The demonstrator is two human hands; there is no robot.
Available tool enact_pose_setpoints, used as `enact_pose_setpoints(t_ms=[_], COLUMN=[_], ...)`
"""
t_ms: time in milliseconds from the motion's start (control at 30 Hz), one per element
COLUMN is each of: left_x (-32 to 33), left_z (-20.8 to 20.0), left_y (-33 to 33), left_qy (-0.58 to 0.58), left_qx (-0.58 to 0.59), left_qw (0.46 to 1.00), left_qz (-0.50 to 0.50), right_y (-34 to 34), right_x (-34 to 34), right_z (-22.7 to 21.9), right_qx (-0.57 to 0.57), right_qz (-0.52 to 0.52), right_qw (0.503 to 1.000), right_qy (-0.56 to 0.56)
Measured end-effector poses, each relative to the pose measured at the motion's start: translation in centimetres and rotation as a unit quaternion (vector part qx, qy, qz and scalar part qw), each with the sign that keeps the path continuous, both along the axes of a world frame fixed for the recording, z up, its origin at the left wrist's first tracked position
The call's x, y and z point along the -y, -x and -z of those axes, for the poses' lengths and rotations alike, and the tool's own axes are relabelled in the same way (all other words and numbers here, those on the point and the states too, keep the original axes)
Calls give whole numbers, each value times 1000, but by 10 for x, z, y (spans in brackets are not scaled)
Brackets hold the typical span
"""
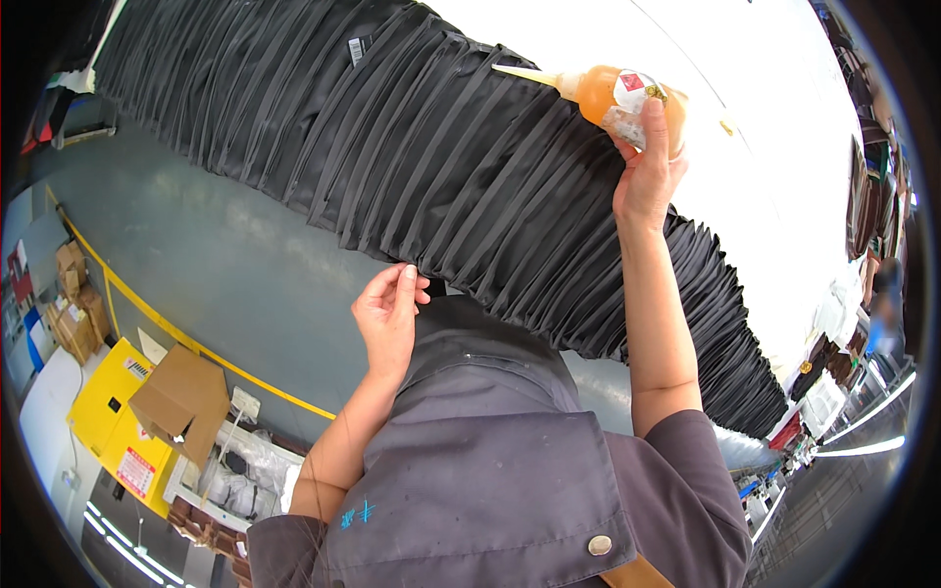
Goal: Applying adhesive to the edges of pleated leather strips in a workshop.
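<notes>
A long run of black pleated fabric pieces (451, 157) hangs over the near edge of a white table (755, 186). My right hand (649, 171) is closed around an orange squeeze bottle (598, 90) with a long pale nozzle. The bottle lies tilted on its side above the fabric's far edge, its nozzle aimed left. My left hand (389, 312) pinches the lower edge of one black piece between thumb and forefinger. A small white label (359, 49) shows on the fabric at the upper left.
Behind on the left stand a yellow cabinet (110, 416), an opened cardboard box (181, 397) and several stacked cartons (76, 314). A yellow line (186, 333) crosses the grey floor (216, 235). Stacked dark material (867, 176) lines the right side.
</notes>
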State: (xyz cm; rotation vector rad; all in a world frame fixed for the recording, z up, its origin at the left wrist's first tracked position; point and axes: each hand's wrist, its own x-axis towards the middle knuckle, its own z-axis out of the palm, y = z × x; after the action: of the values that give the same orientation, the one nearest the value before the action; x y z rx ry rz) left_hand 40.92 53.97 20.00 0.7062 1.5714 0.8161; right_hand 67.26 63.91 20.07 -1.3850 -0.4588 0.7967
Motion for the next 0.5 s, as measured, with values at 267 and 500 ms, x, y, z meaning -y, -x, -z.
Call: enact_pose_setpoints(t_ms=[267,500], left_x=[-2,-3], left_z=[-1,0], left_y=[0,1], left_qy=[4,15], left_qx=[3,10], left_qw=[1000,1000], left_qz=[7,-8], right_y=[4,12], right_x=[6,15], right_z=[1,5], right_qx=[9,37], right_qz=[-37,-71], right_qw=[999,997], right_qy=[14,21])
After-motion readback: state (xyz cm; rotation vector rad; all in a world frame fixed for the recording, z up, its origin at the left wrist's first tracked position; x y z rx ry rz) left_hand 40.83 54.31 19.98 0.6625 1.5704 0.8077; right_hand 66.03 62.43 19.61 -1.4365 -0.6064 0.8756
